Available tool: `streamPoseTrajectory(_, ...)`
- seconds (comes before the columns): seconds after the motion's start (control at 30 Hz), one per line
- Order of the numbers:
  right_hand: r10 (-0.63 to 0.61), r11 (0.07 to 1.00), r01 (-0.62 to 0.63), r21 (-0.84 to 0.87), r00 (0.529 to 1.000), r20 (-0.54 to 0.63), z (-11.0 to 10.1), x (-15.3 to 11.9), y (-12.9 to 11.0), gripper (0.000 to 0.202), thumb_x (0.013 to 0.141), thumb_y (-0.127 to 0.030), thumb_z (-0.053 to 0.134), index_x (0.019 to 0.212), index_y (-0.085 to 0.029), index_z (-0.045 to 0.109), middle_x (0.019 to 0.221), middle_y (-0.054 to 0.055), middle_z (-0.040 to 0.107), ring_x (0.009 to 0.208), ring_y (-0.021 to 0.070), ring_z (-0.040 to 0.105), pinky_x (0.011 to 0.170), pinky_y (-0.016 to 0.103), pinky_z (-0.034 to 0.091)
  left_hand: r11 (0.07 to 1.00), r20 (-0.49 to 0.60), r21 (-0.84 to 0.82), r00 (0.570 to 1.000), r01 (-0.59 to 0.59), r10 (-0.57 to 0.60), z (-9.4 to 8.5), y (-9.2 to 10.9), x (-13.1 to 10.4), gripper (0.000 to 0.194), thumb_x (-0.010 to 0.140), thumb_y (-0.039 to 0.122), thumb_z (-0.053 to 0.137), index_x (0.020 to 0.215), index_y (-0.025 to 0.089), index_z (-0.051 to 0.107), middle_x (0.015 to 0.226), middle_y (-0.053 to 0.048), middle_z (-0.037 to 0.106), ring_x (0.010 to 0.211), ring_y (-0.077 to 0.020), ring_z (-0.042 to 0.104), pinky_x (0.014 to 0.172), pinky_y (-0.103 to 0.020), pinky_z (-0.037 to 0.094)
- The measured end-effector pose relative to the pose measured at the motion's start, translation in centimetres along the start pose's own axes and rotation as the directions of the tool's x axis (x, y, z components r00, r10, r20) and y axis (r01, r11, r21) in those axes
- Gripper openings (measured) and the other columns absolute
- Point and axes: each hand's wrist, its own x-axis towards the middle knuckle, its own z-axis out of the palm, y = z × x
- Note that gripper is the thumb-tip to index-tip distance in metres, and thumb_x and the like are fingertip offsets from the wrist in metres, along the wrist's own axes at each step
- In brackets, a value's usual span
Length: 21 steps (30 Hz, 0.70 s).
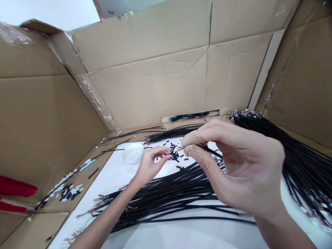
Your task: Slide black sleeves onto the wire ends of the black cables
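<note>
My right hand (pixel 233 162), with tan covers on the thumb and forefinger tips, pinches a black cable (pixel 211 151) near its end, where thin bare wires (pixel 179 148) stick out to the left. My left hand (pixel 153 162) is closed at the fingertips just left of those wires; whatever it pinches is too small to make out. Short black tube pieces (pixel 174 155) lie scattered on the white surface (pixel 114 173) behind the fingertips. Below both hands, a thick bundle of black cables (pixel 166 193) stretches across the surface.
A white bowl (pixel 132 154) with small white parts stands left of the tube pieces. Another large cable bundle (pixel 301 162) lies at the right. More cables (pixel 173 133) run along the back cardboard wall (pixel 155 79). Black and white pieces (pixel 69 192) and red cloth (pixel 17 186) are at the left.
</note>
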Motion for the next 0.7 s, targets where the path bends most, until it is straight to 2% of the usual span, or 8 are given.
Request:
streamPoseTrajectory(0.07, 0.001, 1.0, -0.001, -0.006, 1.0, -0.011, 0.1, -0.1, 0.0, 0.022, 0.079, 0.004, 0.063, 0.087, -0.014, 0.07, 0.079, 0.003, 0.07, 0.072, 0.0146, 0.063, 0.063, 0.033, 0.051, 0.993, -0.024, -0.066, 0.995, -0.095, 0.093, -0.9, 2.9, 0.5, 0.019, 0.085, 0.031, 0.072, 0.094, 0.014, 0.074, 0.09, -0.009, 0.073, 0.085, -0.0172, 0.069, 0.074, -0.028, 0.06)
streamPoseTrajectory(0.17, -0.004, 1.0, 0.003, -0.031, 0.999, -0.037, 0.2, -0.2, -0.1, 0.02, 0.079, 0.002, 0.064, 0.087, -0.015, 0.07, 0.078, 0.003, 0.07, 0.071, 0.015, 0.063, 0.061, 0.034, 0.05, 0.966, -0.058, -0.129, 0.974, -0.226, 0.22, -1.5, 7.1, 0.6, 0.012, 0.084, 0.018, 0.072, 0.094, 0.022, 0.076, 0.09, -0.002, 0.073, 0.079, -0.0107, 0.066, 0.068, -0.019, 0.057)
streamPoseTrajectory(0.27, 0.005, 1.0, -0.007, -0.03, 0.999, -0.047, 0.2, -0.3, -0.3, 0.02, 0.079, 0.003, 0.064, 0.085, -0.015, 0.07, 0.078, 0.003, 0.07, 0.072, 0.0158, 0.064, 0.061, 0.034, 0.051, 0.926, -0.095, -0.118, 0.932, -0.359, 0.35, -1.4, 9.6, 0.2, 0.027, 0.082, 0.003, 0.07, 0.095, 0.026, 0.078, 0.089, 0.001, 0.071, 0.078, -0.0065, 0.064, 0.066, -0.013, 0.055)
streamPoseTrajectory(0.4, 0.01, 1.0, -0.011, -0.021, 1.0, -0.029, 0.2, -0.2, -0.3, 0.023, 0.078, 0.005, 0.063, 0.085, -0.016, 0.07, 0.074, 0.001, 0.067, 0.073, 0.0153, 0.064, 0.062, 0.034, 0.05, 0.894, -0.13, -0.068, 0.892, -0.443, 0.433, -1.1, 10.4, -0.2, 0.034, 0.083, -0.002, 0.068, 0.099, 0.026, 0.077, 0.092, 0.003, 0.071, 0.083, -0.0042, 0.064, 0.071, -0.01, 0.055)
streamPoseTrajectory(0.5, 0.011, 1.0, -0.011, -0.023, 1.0, -0.02, 0.2, -0.2, -0.2, 0.024, 0.078, 0.005, 0.063, 0.086, -0.017, 0.07, 0.081, 0.002, 0.071, 0.074, 0.0147, 0.063, 0.063, 0.033, 0.049, 0.882, -0.155, -0.021, 0.873, -0.47, 0.462, -1.0, 10.4, -0.4, 0.034, 0.084, -0.002, 0.066, 0.1, 0.026, 0.076, 0.093, 0.004, 0.07, 0.086, -0.003, 0.064, 0.072, -0.008, 0.054)
streamPoseTrajectory(0.7, 0.078, 0.997, -0.078, -0.03, 0.997, -0.009, 0.4, -0.2, -0.3, 0.021, 0.079, 0.001, 0.064, 0.082, -0.019, 0.068, 0.072, -0.003, 0.065, 0.076, 0.0142, 0.064, 0.064, 0.031, 0.05, 0.867, -0.146, 0.073, 0.855, -0.493, 0.498, -1.3, 10.1, -0.4, 0.035, 0.083, -0.006, 0.064, 0.1, 0.022, 0.074, 0.093, 0.004, 0.069, 0.088, -0.0041, 0.065, 0.074, -0.01, 0.055)
